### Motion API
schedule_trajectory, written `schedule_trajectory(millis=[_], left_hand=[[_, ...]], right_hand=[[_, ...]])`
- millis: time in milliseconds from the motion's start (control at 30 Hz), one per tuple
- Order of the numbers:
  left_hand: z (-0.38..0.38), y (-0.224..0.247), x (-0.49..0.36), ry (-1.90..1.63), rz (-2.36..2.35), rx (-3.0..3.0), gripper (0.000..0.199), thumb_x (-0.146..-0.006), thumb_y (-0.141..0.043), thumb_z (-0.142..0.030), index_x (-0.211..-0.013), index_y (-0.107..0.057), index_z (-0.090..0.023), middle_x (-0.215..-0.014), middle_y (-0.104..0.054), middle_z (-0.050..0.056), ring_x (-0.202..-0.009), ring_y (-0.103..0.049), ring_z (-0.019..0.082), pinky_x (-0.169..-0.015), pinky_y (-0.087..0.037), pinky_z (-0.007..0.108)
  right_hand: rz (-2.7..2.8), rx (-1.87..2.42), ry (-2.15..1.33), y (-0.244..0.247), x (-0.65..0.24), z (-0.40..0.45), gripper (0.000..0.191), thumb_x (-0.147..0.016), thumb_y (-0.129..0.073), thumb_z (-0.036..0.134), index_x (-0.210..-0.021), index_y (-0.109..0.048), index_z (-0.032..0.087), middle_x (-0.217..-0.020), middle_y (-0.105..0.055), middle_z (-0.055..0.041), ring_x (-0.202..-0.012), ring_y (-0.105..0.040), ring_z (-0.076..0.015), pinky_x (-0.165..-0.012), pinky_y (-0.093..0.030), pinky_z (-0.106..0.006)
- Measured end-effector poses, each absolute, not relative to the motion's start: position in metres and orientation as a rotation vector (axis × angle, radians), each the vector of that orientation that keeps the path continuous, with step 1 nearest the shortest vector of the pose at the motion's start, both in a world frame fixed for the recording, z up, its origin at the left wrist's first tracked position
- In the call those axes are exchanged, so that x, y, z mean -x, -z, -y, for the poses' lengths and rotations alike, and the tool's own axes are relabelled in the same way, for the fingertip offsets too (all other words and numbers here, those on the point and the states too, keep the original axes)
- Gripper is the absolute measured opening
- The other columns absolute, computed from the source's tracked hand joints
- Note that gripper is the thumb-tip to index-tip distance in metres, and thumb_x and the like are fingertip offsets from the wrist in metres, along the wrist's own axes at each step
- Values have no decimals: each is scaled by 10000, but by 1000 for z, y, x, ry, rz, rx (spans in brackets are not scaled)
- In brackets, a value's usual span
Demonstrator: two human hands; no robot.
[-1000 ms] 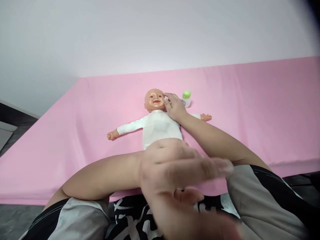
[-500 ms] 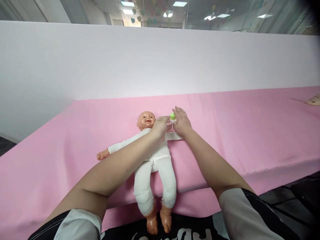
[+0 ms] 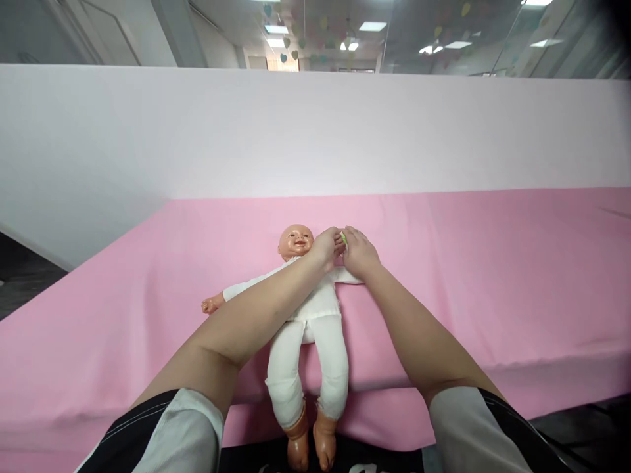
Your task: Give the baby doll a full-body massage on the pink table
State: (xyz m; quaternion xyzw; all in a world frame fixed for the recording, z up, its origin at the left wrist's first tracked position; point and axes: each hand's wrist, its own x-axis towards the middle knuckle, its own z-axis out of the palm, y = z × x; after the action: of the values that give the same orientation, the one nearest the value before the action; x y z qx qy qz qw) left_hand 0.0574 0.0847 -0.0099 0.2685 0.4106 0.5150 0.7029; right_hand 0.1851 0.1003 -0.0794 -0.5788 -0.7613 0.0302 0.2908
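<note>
A baby doll with a white cloth body lies on its back, its feet toward me. Beside its head, my left hand curls its fingers against a small green-topped object. From the other side my right hand closes round the same object, its fingertips close to those of my left hand. Only a sliver of green shows between them. My left forearm crosses over the doll's chest, and my right wrist hides the end of the doll's outstretched arm.
A pink sheet covers the surface under the doll. Behind it stands a white partition, with glass and ceiling lights above. Dark floor shows at the far left, and dark, unclear shapes lie at the lower right.
Both hands have come closer together around the green-topped object, covering more of it. The camera view has shifted, and the pale thing at the far right edge is out of view.
</note>
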Motion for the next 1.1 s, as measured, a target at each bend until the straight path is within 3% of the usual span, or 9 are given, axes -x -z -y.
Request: schedule_trajectory(millis=[167, 300, 367, 467, 567, 800, 1000, 1100], left_hand=[[-61, 2, -22, -1176, -801, -574, 169, -984, -612, -216, -904, -731, -125, -871, -768, 137, -813, -762, 207, -870, -644, 313], [-46, 6, 6, -1262, -751, -531, 250, -1018, -570, -280, -957, -749, -117, -882, -783, 144, -824, -778, 219, -859, -654, 318], [-41, 8, 14, -1289, -704, -497, 313, -1040, -547, -366, -972, -747, -135, -876, -782, 133, -825, -779, 225, -838, -661, 334], [-36, 6, 18, -1265, -600, -427, 447, -1039, -542, -514, -1056, -757, -123, -957, -800, 167, -934, -803, 286, -862, -680, 404], [-39, 2, 23, -1269, -566, -389, 523, -1030, -542, -541, -1140, -754, -76, -1015, -801, 207, -969, -810, 312, -874, -685, 426], [-56, -4, 46, -1348, -581, -395, 545, -1058, -506, -500, -1227, -749, -43, -1066, -807, 229, -989, -824, 300, -879, -683, 383], [-44, -1, 39, -1296, -519, -398, 642, -1073, -467, -573, -1292, -742, -35, -1186, -811, 253, -1100, -823, 323, -978, -668, 405], [-32, 3, 25, -1224, -543, -373, 678, -1077, -445, -601, -1285, -743, -29, -1191, -809, 272, -1130, -815, 340, -1002, -658, 430]], right_hand=[[2027, 1507, -82, 61, -184, -84, 739, -960, -517, 104, -1695, -459, 51, -1833, -342, -194, -1705, -355, -322, -1404, -344, -532], [2076, 1150, 67, 48, -157, -53, 730, -950, -543, 160, -1673, -492, 73, -1785, -438, -190, -1674, -418, -312, -1375, -397, -543], [2209, 895, 65, 46, -136, -35, 725, -994, -587, 275, -1700, -477, 150, -1779, -461, -148, -1675, -417, -314, -1384, -372, -566], [2322, 770, 28, 49, -113, -19, 894, -1033, -639, 536, -1754, -358, 87, -1819, -365, -197, -1717, -322, -360, -1395, -327, -613], [2389, 871, 20, 54, -107, -19, 993, -1060, -583, 698, -1761, -318, 47, -1837, -289, -231, -1741, -242, -388, -1410, -245, -664], [2483, 721, 1, 60, -109, -15, 999, -1102, -484, 719, -1779, -237, 26, -1824, -302, -267, -1745, -233, -376, -1413, -243, -655], [2464, 617, -24, 67, -103, -8, 1149, -1064, -428, 832, -1812, 54, 104, -1884, -104, -230, -1761, -146, -390, -1399, -281, -657], [2446, 688, 18, 70, -106, -13, 1150, -1064, -393, 841, -1809, 83, 107, -1892, -68, -212, -1765, -95, -404, -1408, -238, -670]])
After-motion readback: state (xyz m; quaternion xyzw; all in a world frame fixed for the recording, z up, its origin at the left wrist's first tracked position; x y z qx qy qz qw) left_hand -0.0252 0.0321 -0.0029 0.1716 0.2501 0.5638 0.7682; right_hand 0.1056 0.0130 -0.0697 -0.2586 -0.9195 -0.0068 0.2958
